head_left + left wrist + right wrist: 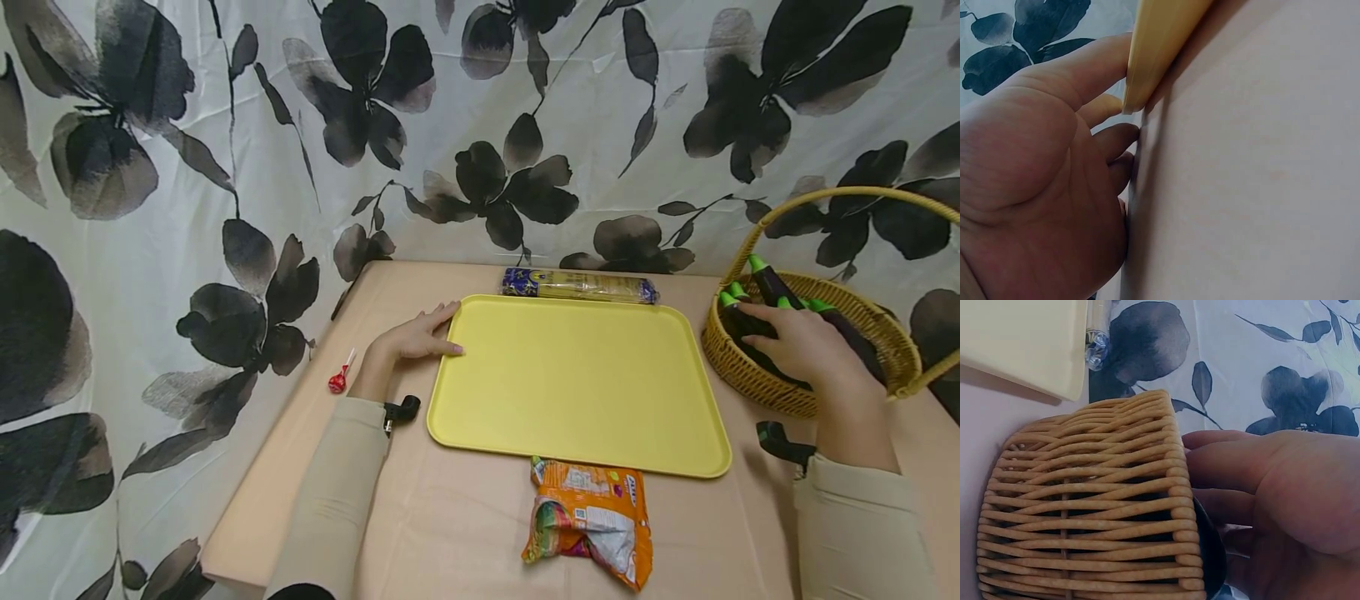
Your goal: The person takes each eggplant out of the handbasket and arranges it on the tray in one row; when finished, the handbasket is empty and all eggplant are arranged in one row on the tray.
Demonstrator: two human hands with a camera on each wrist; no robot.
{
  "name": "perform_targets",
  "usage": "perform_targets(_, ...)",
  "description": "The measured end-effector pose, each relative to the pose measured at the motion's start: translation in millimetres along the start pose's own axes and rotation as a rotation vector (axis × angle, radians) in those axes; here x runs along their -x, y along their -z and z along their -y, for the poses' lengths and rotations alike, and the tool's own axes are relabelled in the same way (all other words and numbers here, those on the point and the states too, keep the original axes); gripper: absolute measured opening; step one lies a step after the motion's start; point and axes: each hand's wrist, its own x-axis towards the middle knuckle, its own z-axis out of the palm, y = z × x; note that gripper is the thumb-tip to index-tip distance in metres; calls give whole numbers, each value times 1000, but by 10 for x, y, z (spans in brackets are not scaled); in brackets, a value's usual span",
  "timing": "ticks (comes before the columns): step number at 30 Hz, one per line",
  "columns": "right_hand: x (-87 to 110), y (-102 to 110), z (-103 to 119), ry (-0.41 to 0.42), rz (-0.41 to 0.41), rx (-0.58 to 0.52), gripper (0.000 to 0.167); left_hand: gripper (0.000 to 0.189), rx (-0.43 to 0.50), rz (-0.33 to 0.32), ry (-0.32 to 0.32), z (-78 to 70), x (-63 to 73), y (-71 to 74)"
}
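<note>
My left hand [412, 337] is at the left edge of a yellow tray [570, 383], its thumb over the rim. In the left wrist view the tray's rim [1154, 50] meets the thumb and forefinger, and the lower fingers touch the tabletop. My right hand [810, 346] reaches into a wicker basket [723, 354] holding several dark eggplants [768, 283] with bright green caps. Its fingers lie spread over the eggplants. From the right wrist, the basket's woven wall [1097, 494] hides the fingertips, and a dark eggplant [1210, 550] shows beside the fingers.
A blue and gold long packet [577, 285] lies behind the tray. In front of it is an orange snack bag [588, 521]. A red lollipop [340, 379] lies near the table's left edge. The basket's tall handle [832, 193] arches up. A floral cloth [420, 100] hangs behind.
</note>
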Motion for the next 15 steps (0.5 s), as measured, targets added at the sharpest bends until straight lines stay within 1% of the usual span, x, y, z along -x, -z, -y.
perform_targets(5, -9, -4, 2, 10, 2, -2, 64, 107, 1, -2, 7, -2, 9, -4)
perform_targets(10, -18, -3, -21, 45, -10, -1, 60, 107, -9, -5, 4, 8, 4, -7)
perform_targets(15, -5, 4, -48, 54, 17, -61, 62, 107, -7, -3, 5, -10, 4, -2)
